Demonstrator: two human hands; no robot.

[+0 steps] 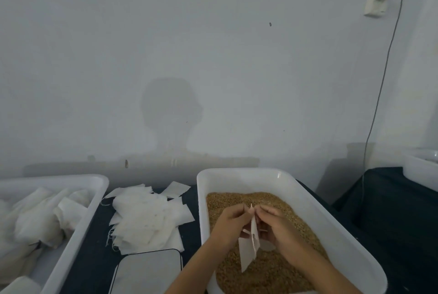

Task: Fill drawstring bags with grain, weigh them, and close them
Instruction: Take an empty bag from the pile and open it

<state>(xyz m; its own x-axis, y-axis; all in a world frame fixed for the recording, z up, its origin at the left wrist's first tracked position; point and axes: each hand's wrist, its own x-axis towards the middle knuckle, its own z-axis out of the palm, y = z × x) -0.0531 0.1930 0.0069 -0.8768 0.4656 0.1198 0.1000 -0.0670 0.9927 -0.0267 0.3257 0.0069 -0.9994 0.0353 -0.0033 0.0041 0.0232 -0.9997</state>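
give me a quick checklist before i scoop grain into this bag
1. Bag held by both hands: ok, the left hand and right hand pinch its top edge.
2. Bag mouth open: not ok, it still looks flat, edge-on to the camera.
3. Bag over the grain: ok, it hangs above the grain tub, so spills should fall back in.
4. Enough grain: ok, the tub holds a deep layer.
5. Scale ready: cannot tell, its platform is bare but no display shows.
6. Spare bags: ok, a pile of empty bags lies left of the tub.
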